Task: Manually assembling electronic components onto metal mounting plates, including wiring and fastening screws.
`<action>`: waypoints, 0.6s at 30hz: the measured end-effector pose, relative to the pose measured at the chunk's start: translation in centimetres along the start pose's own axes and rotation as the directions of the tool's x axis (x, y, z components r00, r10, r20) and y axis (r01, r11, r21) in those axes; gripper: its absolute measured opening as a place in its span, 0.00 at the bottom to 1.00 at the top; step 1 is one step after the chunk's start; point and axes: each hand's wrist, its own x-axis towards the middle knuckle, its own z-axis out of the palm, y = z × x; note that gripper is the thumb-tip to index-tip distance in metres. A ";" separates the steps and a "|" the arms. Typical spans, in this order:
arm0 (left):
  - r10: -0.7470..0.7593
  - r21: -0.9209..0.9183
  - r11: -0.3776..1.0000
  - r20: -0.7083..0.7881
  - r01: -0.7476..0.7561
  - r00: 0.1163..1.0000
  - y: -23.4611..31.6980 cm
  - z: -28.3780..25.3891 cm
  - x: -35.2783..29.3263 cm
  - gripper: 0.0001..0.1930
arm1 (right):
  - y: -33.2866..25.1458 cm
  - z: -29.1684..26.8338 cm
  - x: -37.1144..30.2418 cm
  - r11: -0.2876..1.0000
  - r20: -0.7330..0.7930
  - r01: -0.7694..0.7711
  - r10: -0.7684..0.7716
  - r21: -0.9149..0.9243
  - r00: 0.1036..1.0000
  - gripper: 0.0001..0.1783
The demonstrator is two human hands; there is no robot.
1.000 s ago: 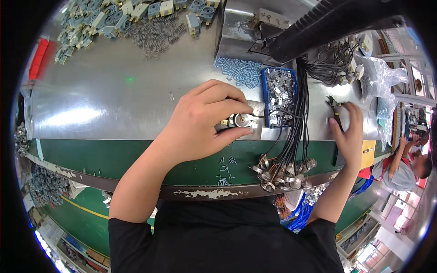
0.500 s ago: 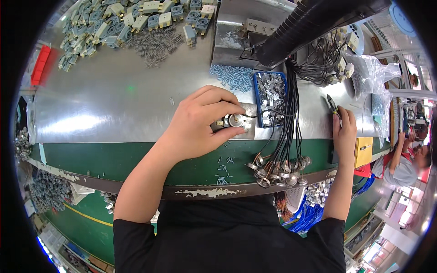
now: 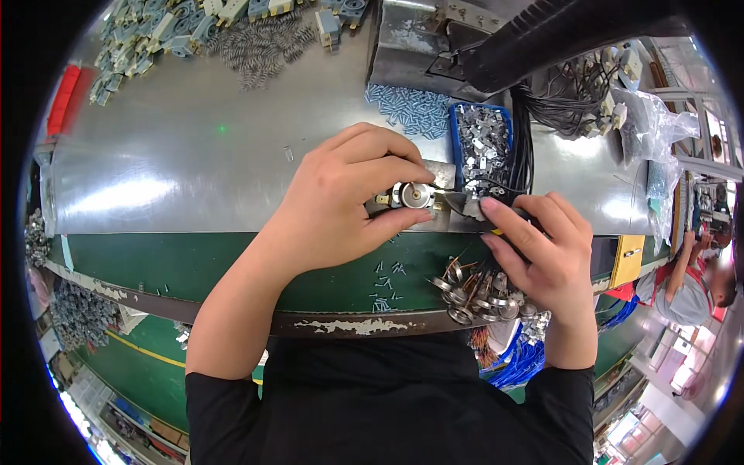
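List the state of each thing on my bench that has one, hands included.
Left hand: closed on the round metal part
Round metal part: held, disc face up
Right hand: closed on the pliers
Pliers: held, open or shut unclear
Blue tray: filled with small metal pieces
Screws: loose, heaped
Springs: loose, heaped
Black cables: bunched
Bench edge: paint chipped

The shirt [image 3: 387, 403] is black, with short sleeves [image 3: 221, 407] of the same colour, a little loose at their edges. Both forearms [image 3: 242, 306] and hands [image 3: 329, 190] are bare.
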 end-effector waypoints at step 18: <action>0.018 0.002 1.000 -0.008 -0.018 1.000 -0.3 0.0 -0.1 0.21 | 0.2 1.3 0.0 0.998 0.033 -0.025 0.023 0.063 0.999 0.31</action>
